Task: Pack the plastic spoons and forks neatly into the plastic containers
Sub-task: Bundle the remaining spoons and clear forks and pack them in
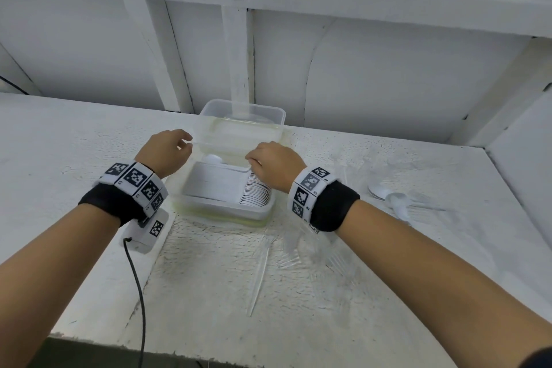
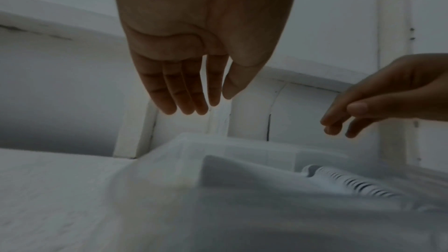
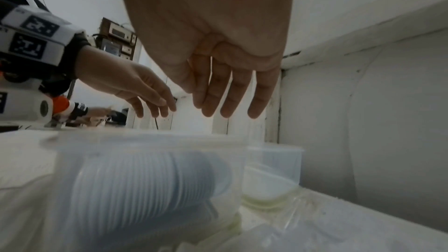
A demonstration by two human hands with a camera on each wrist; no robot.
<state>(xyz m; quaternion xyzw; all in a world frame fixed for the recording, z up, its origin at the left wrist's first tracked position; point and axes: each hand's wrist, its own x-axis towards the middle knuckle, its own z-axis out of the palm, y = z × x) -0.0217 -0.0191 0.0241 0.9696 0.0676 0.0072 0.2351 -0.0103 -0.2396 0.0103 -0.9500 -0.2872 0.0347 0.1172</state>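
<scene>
Our left hand (image 1: 167, 152) and right hand (image 1: 274, 163) hover with loose, empty fingers above the spoon-filled container (image 1: 227, 209) near the bench's (image 1: 74, 143) back edge.

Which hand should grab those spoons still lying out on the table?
Probably the right hand. The loose spoons lie on the table on its side, while the left hand hovers across the spoon-filled container. Both hands are open and hold nothing.
</scene>
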